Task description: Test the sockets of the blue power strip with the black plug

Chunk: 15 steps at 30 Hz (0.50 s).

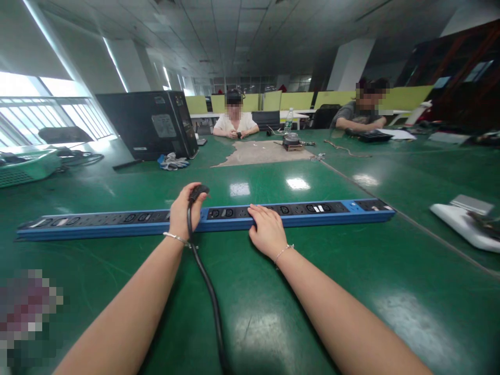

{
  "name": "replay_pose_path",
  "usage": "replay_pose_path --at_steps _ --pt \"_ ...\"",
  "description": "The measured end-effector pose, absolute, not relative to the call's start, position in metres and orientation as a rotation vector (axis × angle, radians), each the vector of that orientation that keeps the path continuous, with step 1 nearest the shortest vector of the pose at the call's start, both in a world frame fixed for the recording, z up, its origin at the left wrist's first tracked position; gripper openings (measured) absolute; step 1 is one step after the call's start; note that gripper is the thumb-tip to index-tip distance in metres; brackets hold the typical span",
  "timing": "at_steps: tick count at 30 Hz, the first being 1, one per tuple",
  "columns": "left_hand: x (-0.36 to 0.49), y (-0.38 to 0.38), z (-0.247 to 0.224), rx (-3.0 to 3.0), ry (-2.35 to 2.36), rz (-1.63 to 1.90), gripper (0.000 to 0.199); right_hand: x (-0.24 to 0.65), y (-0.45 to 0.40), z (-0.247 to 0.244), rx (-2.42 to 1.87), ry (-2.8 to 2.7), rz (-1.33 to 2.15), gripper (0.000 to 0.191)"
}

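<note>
A long blue power strip (222, 224) with black sockets lies crosswise on the green table. My left hand (186, 209) is closed around a black plug (200, 191), held just above the strip left of its middle. From the plug a thick black cable (211, 291) hangs over my wrist and runs toward me. My right hand (267, 229) rests on the strip right of its middle, fingers together over the top and thumb at the near side.
A black computer case (152, 125) and gloves (173, 162) stand beyond on the left, near a green basket (29, 167). Two people sit across the table (128, 271). A white device (464, 224) lies at the right.
</note>
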State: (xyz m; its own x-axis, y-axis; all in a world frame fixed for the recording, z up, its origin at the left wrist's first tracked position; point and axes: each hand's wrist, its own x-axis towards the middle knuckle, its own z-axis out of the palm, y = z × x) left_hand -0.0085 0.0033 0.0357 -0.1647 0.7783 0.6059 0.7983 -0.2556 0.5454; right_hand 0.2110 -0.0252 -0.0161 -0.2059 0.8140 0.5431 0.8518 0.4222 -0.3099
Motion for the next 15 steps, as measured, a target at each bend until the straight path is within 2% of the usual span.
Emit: replay_pose_path --at_steps 5,15 --pt "-0.049 0.000 0.024 -2.268 -1.906 -1.131 0.038 0.210 -0.025 -0.016 -1.400 -2.006 -0.081 0.046" --pt "-0.047 -0.004 0.022 -2.358 -1.776 -0.843 0.039 0.212 -0.024 -0.015 -1.408 -2.009 -0.084 0.046"
